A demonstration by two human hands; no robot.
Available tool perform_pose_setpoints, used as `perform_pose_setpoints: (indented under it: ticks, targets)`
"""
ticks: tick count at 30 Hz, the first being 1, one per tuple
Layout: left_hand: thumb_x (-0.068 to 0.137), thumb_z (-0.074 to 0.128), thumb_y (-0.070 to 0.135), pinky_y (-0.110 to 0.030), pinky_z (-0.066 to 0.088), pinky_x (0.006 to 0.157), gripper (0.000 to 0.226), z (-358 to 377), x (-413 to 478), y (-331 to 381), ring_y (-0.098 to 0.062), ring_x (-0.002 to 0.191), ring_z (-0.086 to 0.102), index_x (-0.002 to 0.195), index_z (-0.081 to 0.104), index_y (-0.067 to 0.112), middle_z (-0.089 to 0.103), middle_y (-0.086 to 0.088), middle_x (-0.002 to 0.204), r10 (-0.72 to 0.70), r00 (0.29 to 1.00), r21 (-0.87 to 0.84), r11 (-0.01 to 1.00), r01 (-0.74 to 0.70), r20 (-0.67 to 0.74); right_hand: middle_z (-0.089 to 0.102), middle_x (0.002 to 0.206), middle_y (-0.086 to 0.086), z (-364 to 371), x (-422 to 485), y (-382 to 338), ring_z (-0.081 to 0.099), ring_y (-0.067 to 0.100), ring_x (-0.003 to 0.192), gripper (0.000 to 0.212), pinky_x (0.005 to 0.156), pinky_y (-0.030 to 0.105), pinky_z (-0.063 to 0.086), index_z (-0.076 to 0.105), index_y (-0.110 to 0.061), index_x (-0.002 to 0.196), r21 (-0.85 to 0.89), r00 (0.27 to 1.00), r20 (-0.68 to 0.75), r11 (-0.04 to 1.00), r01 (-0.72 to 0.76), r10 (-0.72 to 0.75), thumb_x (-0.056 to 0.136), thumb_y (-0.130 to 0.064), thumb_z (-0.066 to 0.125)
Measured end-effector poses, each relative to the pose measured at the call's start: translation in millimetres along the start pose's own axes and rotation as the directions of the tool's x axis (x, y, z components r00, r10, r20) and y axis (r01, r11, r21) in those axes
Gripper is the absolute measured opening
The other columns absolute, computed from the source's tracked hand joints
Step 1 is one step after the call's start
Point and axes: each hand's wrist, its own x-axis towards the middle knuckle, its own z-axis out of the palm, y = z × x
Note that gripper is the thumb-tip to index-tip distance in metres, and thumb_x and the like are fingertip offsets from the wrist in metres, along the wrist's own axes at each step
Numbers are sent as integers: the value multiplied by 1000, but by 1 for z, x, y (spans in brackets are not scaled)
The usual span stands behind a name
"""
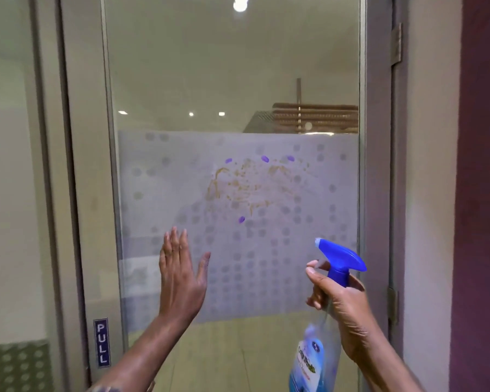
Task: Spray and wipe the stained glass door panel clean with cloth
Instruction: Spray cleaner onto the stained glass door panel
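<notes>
Right grip (341, 304) clasps spray bottle (317, 355) below stain (249, 185); left grip (178, 275) splayed

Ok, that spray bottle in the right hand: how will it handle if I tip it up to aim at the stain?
The spray bottle looks like thin clear plastic, so probably light and slightly squeezable. The right hand holds only its neck, so the body may swing. Blue liquid inside would likely slosh when tipped toward the stain.

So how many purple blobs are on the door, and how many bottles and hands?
Purple blobs: 4
Spray bottle: 1
Hands, left hand and right hand: 2
Total: 7
</notes>
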Motion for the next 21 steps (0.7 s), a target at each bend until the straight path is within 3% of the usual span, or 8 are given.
perform_pose_setpoints:
  ticks: [3, 8, 15, 21]
  targets:
    - [102, 13, 68, -47, 13, 132, 89, 19, 27, -13, -29, 163, 6, 163, 22, 3, 16, -16, 174, 31, 999, 21, 999, -31, -34, 46, 57, 7, 2, 21, 12, 39, 22, 51, 5, 57, 31, 55, 77, -17, 90, -10, 999, -39, 1000, 16, -17, 86, -17, 80]
    - [103, 11, 66, -51, 16, 131, 88, 44, 57, -35, -31, 163, 9, 162, 23, 1, 18, -17, 173, 53, 996, 91, 995, -47, -69, 43, 56, 7, -1, 48, 31, 37, 21, 49, 12, 58, 32, 55, 78, -15, 97, -13, 997, -74, 1000, 9, -10, 86, -19, 79]
    - [105, 34, 48, -53, 15, 131, 78, 82, 81, -45, -32, 163, 7, 163, 18, 0, 14, -18, 174, 115, 980, 169, 982, -86, -164, 47, 63, 9, -20, 95, 36, 39, 19, 47, 4, 52, 31, 50, 76, -15, 87, 18, 996, -92, 1000, 21, -19, 87, -12, 79]
    - [106, 19, 58, -55, 18, 130, 83, 104, 93, -45, -36, 162, 12, 162, 19, -4, 16, -21, 172, 93, 973, 195, 979, -51, -209, 53, 64, 7, -44, 127, 49, 40, 18, 45, 7, 49, 31, 50, 76, -15, 83, 43, 992, -128, 999, 8, -2, 85, -10, 81]
